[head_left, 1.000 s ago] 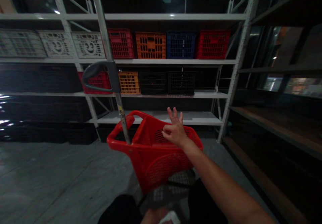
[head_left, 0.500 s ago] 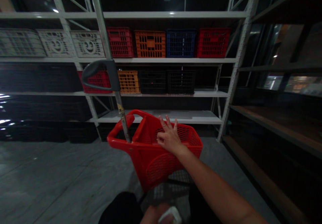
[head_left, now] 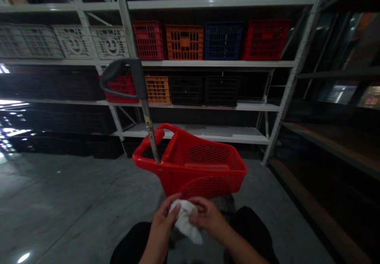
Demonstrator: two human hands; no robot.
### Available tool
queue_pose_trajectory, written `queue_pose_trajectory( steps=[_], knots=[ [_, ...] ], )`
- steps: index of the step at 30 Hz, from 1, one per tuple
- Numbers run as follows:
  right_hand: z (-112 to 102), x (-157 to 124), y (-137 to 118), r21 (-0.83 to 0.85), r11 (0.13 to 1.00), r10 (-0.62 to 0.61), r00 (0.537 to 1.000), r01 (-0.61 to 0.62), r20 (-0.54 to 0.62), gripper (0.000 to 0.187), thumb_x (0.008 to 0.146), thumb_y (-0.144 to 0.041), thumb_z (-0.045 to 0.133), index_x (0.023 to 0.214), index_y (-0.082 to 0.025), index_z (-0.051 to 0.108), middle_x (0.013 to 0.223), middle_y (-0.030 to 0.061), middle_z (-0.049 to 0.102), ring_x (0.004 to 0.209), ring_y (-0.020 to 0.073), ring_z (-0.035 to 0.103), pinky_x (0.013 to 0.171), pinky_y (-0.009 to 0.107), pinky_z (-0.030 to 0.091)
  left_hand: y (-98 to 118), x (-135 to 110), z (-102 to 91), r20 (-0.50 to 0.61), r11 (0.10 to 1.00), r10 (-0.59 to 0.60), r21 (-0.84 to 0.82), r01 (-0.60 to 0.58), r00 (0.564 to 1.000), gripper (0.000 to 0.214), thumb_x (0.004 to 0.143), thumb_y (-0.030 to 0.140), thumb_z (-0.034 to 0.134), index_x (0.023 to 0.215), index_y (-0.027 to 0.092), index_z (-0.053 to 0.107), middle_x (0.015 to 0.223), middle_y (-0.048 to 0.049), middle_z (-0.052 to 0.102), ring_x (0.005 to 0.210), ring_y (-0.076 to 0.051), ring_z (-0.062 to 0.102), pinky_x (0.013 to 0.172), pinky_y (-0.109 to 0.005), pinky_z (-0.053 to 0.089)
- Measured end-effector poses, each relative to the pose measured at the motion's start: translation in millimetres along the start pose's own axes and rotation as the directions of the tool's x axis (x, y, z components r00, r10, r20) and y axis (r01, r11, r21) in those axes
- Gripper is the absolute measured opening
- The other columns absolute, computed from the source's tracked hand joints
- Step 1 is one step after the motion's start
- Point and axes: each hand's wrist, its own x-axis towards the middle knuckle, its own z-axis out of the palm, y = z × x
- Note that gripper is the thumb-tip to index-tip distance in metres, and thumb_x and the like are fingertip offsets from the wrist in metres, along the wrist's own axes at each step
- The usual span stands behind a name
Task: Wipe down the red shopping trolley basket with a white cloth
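A crumpled white cloth or tissue (head_left: 186, 221) hangs between my two hands, low in the head view. My left hand (head_left: 166, 216) is closed on its left side, thumb over the top. On the other side, the fingers of my right hand (head_left: 206, 216) pinch it. Just beyond my hands stands a red plastic shopping cart (head_left: 204, 183) with perforated walls. A metal pole (head_left: 151, 137) rises at the cart's left end and carries a grey looped handle (head_left: 139, 78).
Behind the cart, a white metal rack (head_left: 216, 63) holds orange (head_left: 184, 42), blue (head_left: 223, 41), red (head_left: 266, 40) and black crates. White smiley crates (head_left: 109, 42) sit further left. Dark shelving (head_left: 326, 137) lines the right side. Grey concrete floor (head_left: 83, 200) lies around the cart.
My right hand has come back from over the cart's near rim and now grips the white cloth or tissue with my left hand. The left hand has risen further into view. The camera view has shifted slightly.
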Motion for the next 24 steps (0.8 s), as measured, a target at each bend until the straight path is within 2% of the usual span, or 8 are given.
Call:
queue_pose_trajectory(
  steps=[3, 8, 11, 13, 16, 19, 22, 24],
  knots=[
    [-3.8, -5.3, 4.6, -0.015, 0.999, 0.035, 0.989, -0.038, -0.146, 0.039, 0.06, -0.05, 0.072, 0.071, -0.013, 0.063, 0.06, -0.0018, 0.058, 0.052, 0.0095, 0.05, 0.051, 0.02, 0.036, 2.4, 3.0, -2.7, 0.05, 0.995, -0.048, -0.086, 0.052, 0.998, 0.051, 0.062, 0.034, 0.07, 0.109, 0.02, 0.055, 0.083, -0.0023, 0.066, 0.069, -0.016, 0.062, 0.062, -0.026, 0.048],
    [-10.9, -4.7, -2.7, -0.015, 0.998, 0.05, 0.959, -0.057, -0.279, 0.049, 0.068, -0.061, 0.06, 0.061, -0.013, 0.06, 0.054, -0.0023, 0.051, 0.051, 0.009, 0.043, 0.049, 0.019, 0.031, 6.2, 3.4, -6.1, 0.009, 0.984, -0.069, -0.162, 0.07, 0.998, 0.055, 0.058, 0.03, 0.074, 0.107, 0.019, 0.052, 0.085, -0.0033, 0.066, 0.073, -0.017, 0.063, 0.067, -0.027, 0.049],
    [-5.7, -7.2, 6.4, 0.065, 0.99, 0.137, 0.957, -0.125, -0.254, 0.054, 0.071, -0.067, 0.053, 0.085, -0.016, 0.065, 0.079, 0.0047, 0.063, 0.069, 0.016, 0.056, 0.06, 0.024, 0.041, 6.1, 1.1, -6.3, -0.007, 0.985, -0.031, -0.169, 0.03, 0.999, 0.055, 0.062, 0.033, 0.071, 0.111, 0.023, 0.047, 0.089, -0.001, 0.065, 0.071, -0.015, 0.063, 0.062, -0.025, 0.049],
    [4.3, -10.9, 17.2, 0.211, 0.963, 0.208, 0.962, -0.17, -0.174, 0.062, 0.067, -0.067, 0.056, 0.112, -0.024, 0.056, 0.109, 0.0077, 0.06, 0.087, 0.0213, 0.059, 0.068, 0.031, 0.045, 3.4, 0.5, -6.1, -0.016, 0.993, -0.003, -0.117, 0.001, 1.0, 0.054, 0.065, 0.035, 0.068, 0.111, 0.025, 0.044, 0.086, 0.0012, 0.064, 0.065, -0.013, 0.062, 0.056, -0.023, 0.047],
    [24.2, -15.1, 30.9, 0.349, 0.932, 0.119, 0.992, -0.095, -0.048, 0.085, 0.051, -0.059, 0.074, 0.125, -0.03, 0.044, 0.128, 0.0078, 0.049, 0.105, 0.0262, 0.055, 0.08, 0.038, 0.045, -2.4, 2.4, -6.1, 0.01, 1.0, 0.024, 0.014, -0.024, 1.0, 0.054, 0.066, 0.034, 0.067, 0.112, 0.023, 0.041, 0.075, 0.0036, 0.06, 0.058, -0.012, 0.059, 0.052, -0.022, 0.045],
    [35.6, -14.3, 36.5, 0.356, 0.935, 0.0, 1.0, -0.004, 0.01, 0.078, 0.046, -0.047, 0.081, 0.116, -0.023, 0.056, 0.112, 0.0074, 0.061, 0.101, 0.0255, 0.058, 0.088, 0.035, 0.041, -2.3, 5.9, -7.4, 0.053, 0.997, 0.035, 0.064, -0.038, 0.998, 0.055, 0.066, 0.032, 0.067, 0.113, 0.023, 0.04, 0.071, 0.0054, 0.058, 0.057, -0.01, 0.058, 0.052, -0.021, 0.044],
    [29.5, -11.3, 39.2, 0.405, 0.909, 0.124, 0.992, -0.103, -0.027, 0.053, 0.055, -0.046, 0.077, 0.095, -0.012, 0.067, 0.081, 0.008, 0.069, 0.076, 0.0225, 0.064, 0.072, 0.031, 0.047, 6.0, 9.8, -11.5, 0.038, 1.0, -0.007, 0.022, 0.006, 0.999, 0.058, 0.065, 0.034, 0.067, 0.114, 0.025, 0.039, 0.068, 0.0074, 0.055, 0.051, -0.008, 0.054, 0.046, -0.019, 0.041],
    [20.0, -10.0, 42.3, 0.495, 0.854, 0.237, 0.966, -0.158, -0.1, 0.047, 0.06, -0.045, 0.075, 0.092, -0.01, 0.067, 0.076, 0.0084, 0.069, 0.066, 0.0198, 0.064, 0.06, 0.028, 0.047, 10.9, 13.3, -16.3, -0.001, 0.999, -0.044, 0.019, 0.044, 0.999, 0.061, 0.062, 0.036, 0.068, 0.114, 0.024, 0.039, 0.069, 0.0072, 0.056, 0.046, -0.007, 0.051, 0.04, -0.018, 0.037]
  ],
)
